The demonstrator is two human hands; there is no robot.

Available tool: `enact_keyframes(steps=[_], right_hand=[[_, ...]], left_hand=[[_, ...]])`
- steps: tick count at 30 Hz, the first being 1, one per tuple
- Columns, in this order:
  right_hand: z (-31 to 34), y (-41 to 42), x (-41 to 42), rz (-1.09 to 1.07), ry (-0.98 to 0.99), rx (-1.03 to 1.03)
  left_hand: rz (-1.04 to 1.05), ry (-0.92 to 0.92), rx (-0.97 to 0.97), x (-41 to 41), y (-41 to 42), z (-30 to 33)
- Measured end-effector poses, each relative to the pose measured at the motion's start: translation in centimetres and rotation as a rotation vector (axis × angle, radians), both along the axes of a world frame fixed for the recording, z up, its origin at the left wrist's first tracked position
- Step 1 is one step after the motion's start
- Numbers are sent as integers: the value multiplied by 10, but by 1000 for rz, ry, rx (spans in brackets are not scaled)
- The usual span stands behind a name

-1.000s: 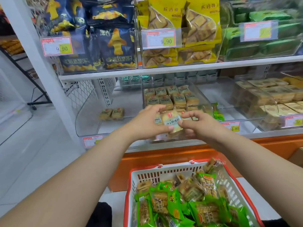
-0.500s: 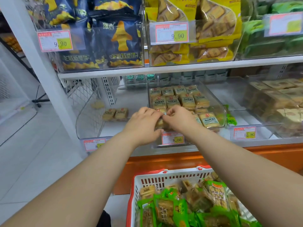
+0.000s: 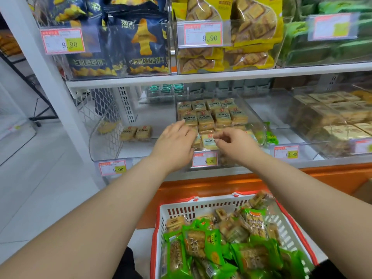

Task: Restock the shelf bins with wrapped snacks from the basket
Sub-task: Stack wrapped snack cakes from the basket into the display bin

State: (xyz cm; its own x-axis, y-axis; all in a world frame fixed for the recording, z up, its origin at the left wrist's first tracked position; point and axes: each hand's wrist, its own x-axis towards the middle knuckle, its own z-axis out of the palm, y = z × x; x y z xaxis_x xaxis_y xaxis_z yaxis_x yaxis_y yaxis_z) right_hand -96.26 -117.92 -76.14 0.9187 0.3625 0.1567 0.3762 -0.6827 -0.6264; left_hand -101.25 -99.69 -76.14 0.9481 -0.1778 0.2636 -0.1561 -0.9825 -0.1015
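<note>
You're standing at a white metal shelf unit with a pale tiled floor point(image 3: 40, 188) running off at 9 o'clock, glossy and a bit blurry. Up top at 11 o'clock, a clear bin holds dark blue crinkly snack bags point(image 3: 145, 47) behind a 9.90 tag; next to it, yellow cracker bags point(image 3: 227, 57). On the lower shelf, the left clear bin point(image 3: 104, 137) is nearly bare, with just two tan square packets point(image 3: 135, 132) lying flat side by side. Your left hand point(image 3: 174, 143) is palm down over the front of the middle bin point(image 3: 258, 125), fingers reaching onto the stacked packets; I can't tell whether they're actually gripping one, since the hand hides that bit. The wrapped snacks point(image 3: 213, 115) in there are small tan squares in shiny film with red corner marks, lined up in neat rows. Your right hand point(image 3: 235, 142) sits just beside the left, fingers curled with thumb and forefinger pinched together by a front packet point(image 3: 209, 141), though it's unclear if they've got hold of it. Down at 6 o'clock, the white slotted plastic basket point(image 3: 201, 210) with its red rim is heaped with bright green wrapped bars point(image 3: 203, 244) and a few brown ones. Over at 3 o'clock, another clear bin holds pale flat packets point(image 3: 330, 111), stacked deep.
</note>
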Motion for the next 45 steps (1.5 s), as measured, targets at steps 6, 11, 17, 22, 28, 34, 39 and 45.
enact_keyframes(steps=[6, 11, 17, 22, 28, 34, 39, 45], right_hand=[[-21, -46, -30, 67, 16, -119], [-88, -67, -41, 68, 120, -385], [-154, -56, -41, -52, 334, -349], [-187, -41, -37, 188, 540, -599], [-187, -40, -14, 206, 470, -713], [-150, -58, 2, 199, 406, -435], [-97, -62, -6, 195, 537, 22], [-44, -69, -40, 270, 634, 157]], left_hand=[[-158, 66, -181, -48, -53, -9], [-118, 447, -285, -75, -74, -48], [2, 592, -392, -82, -66, -78], [24, 645, -410, -78, -58, -88], [123, 686, -515, -64, -44, -88], [203, 643, -739, -52, -35, -65], [198, 643, -811, -57, -36, -62], [152, 810, -1109, -65, -48, -56]])
